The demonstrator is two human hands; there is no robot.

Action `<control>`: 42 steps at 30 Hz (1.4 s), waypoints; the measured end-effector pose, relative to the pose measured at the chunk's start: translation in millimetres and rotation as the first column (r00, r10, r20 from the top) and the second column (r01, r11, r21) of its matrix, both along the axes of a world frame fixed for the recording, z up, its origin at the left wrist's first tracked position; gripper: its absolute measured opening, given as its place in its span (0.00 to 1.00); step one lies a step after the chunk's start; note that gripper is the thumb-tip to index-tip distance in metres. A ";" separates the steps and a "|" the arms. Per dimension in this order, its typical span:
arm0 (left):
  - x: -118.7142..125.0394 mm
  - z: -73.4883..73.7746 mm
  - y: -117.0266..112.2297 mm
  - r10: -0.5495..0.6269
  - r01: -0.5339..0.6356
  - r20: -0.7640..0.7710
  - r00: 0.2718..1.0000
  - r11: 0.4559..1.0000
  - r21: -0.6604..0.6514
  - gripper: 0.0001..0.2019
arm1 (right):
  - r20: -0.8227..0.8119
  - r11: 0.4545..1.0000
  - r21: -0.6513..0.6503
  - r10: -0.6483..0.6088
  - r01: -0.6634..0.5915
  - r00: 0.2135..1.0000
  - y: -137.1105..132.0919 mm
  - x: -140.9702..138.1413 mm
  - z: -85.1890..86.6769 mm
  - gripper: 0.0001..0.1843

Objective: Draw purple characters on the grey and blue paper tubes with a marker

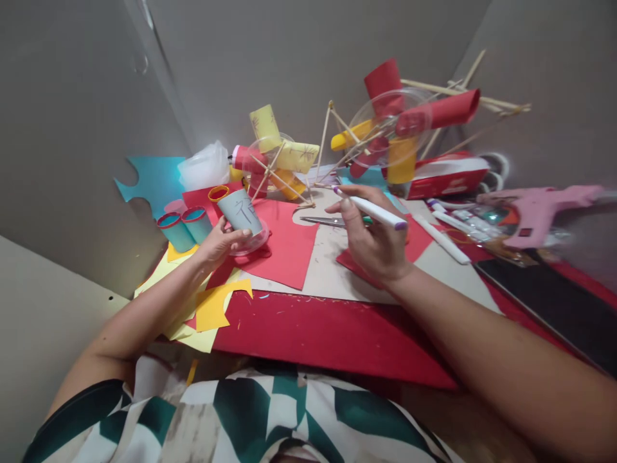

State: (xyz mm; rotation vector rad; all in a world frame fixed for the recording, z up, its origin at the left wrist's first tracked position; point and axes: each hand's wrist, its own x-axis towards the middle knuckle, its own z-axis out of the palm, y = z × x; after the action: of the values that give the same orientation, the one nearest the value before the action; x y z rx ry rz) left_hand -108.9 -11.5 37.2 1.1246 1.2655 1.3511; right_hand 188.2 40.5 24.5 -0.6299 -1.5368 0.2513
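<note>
My left hand (225, 242) is closed around the lower part of a pale blue paper tube (240, 211) with an orange rim and dark pen strokes on its side. The tube tilts to the left, and a clear plastic lid (255, 242) shows at its base. In my right hand (373, 238) is a white marker (373, 209) with a purple end, its tip pointing left toward the tube but apart from it. Scissors (322, 221) lie behind my right hand, partly hidden by it. Red paper (289, 257) lies between both hands.
Two teal paper tubes (176, 233) stand at left near yellow paper scraps (216, 305). Behind are paper-and-stick wheels, one small (267, 164) and one large (385, 122). On the right lie a pink glue gun (535, 215), a capped white marker (442, 239) and a black slab (540, 302).
</note>
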 end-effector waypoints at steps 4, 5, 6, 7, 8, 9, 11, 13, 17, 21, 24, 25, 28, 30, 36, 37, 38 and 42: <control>16.1 1.0 9.3 -0.007 0.006 -0.035 0.999 1.000 -0.020 0.44 | -0.025 0.997 0.037 -0.066 0.067 0.997 2.8 6.7 7.4 0.14; 18.7 0.8 11.9 -0.017 0.016 -0.052 0.998 1.000 -0.017 0.44 | -0.035 0.995 0.050 -0.080 0.082 0.996 3.8 7.8 8.4 0.14; 20.7 0.4 14.5 -0.032 0.031 -0.068 0.997 0.999 -0.014 0.44 | -0.043 0.994 0.061 -0.088 0.090 0.995 4.8 8.5 8.9 0.13; 22.0 -0.1 17.0 -0.046 0.045 -0.078 0.996 0.999 -0.010 0.44 | -0.044 0.993 0.069 -0.088 0.091 0.995 5.6 8.7 8.8 0.13; 22.9 -0.6 19.5 -0.056 0.056 -0.085 0.995 0.998 -0.004 0.44 | -0.039 0.994 0.073 -0.083 0.086 0.996 6.2 8.6 8.3 0.13; 23.5 -1.3 21.8 -0.066 0.066 -0.089 0.994 0.998 0.001 0.45 | -0.029 0.994 0.077 -0.074 0.076 0.997 6.4 8.2 7.5 0.12; 24.5 -2.8 26.6 -0.081 0.083 -0.106 0.991 0.997 0.008 0.47 | 0.000 0.994 0.088 -0.057 0.057 0.998 6.2 7.2 5.5 0.11; 26.2 -5.1 32.0 -0.093 0.096 -0.144 0.985 0.995 0.016 0.49 | 0.030 0.993 0.100 -0.057 0.054 0.998 5.4 6.7 3.7 0.11; 34.0 -12.4 44.9 -0.106 0.116 -0.246 0.964 0.993 0.028 0.55 | 0.052 0.992 0.097 -0.088 0.082 0.995 4.4 8.0 2.4 0.12; 42.9 -17.8 56.0 -0.100 0.130 -0.340 0.935 0.989 0.066 0.57 | 0.048 0.989 0.101 -0.116 0.110 0.992 4.6 9.3 3.0 0.12; 47.6 -17.4 60.2 -0.103 0.155 -0.406 0.908 0.983 0.098 0.56 | 0.034 0.988 0.104 -0.122 0.118 0.992 4.6 9.9 4.0 0.12; 49.3 -16.9 61.4 -0.103 0.163 -0.421 0.901 0.980 0.111 0.55 | 0.023 0.988 0.104 -0.120 0.117 0.993 4.7 10.4 4.6 0.12; 58.3 -15.6 68.5 -0.111 0.183 -0.424 0.899 0.974 0.133 0.53 | -0.038 0.990 0.097 -0.104 0.107 0.994 6.3 13.0 7.3 0.12; 69.6 -15.6 78.0 -0.115 0.190 -0.407 0.906 0.971 0.147 0.52 | -0.093 0.989 0.084 -0.116 0.123 0.989 8.3 15.4 10.0 0.12; 120.0 -19.7 122.6 -0.098 0.148 -0.334 0.937 0.981 0.127 0.58 | -0.200 0.986 0.028 -0.154 0.162 0.968 14.9 18.3 14.4 0.13; 127.5 -20.9 130.2 -0.094 0.143 -0.333 0.938 0.981 0.127 0.59 | -0.207 0.988 0.016 -0.146 0.152 0.967 15.6 18.1 14.0 0.14; 134.2 -22.4 137.4 -0.087 0.136 -0.335 0.938 0.982 0.128 0.61 | -0.210 0.990 0.005 -0.138 0.142 0.968 16.1 18.0 13.5 0.14; 151.9 -30.2 160.8 -0.049 0.098 -0.362 0.931 0.988 0.116 0.63 | -0.156 0.993 0.008 -0.119 0.122 0.981 16.3 19.1 12.6 0.13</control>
State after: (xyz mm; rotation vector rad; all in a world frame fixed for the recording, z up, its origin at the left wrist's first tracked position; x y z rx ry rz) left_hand 43.1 149.2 7.0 1.5510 1.3885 1.2228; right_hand 207.3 56.9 37.1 -0.6714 -1.3453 0.1901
